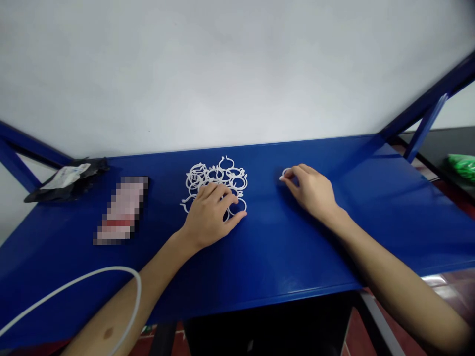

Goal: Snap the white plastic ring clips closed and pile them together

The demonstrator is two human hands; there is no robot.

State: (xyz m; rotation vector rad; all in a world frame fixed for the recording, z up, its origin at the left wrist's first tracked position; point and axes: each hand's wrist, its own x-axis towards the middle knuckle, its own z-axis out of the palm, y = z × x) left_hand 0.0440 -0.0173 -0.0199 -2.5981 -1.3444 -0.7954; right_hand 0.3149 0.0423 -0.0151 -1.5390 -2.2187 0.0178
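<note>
A pile of thin white plastic rings [215,174], each with small clasp-like ends, lies on the blue table [274,257]. My left hand [213,210] rests over the near side of this pile, its fingers spread and the thumb apart, hiding some of the rings. Off to the right, my right hand [311,190] is closed in a pinch on a single white ring [286,173] at the tabletop. Most of that ring is covered by the fingers.
Left of the pile lies a blurred-out flat pinkish item [122,210]. A black plastic package with a white label [67,175] sits at the far left. A white cable [92,272] loops over my left forearm. Blue frame bars [425,128] and a white wall bound the table.
</note>
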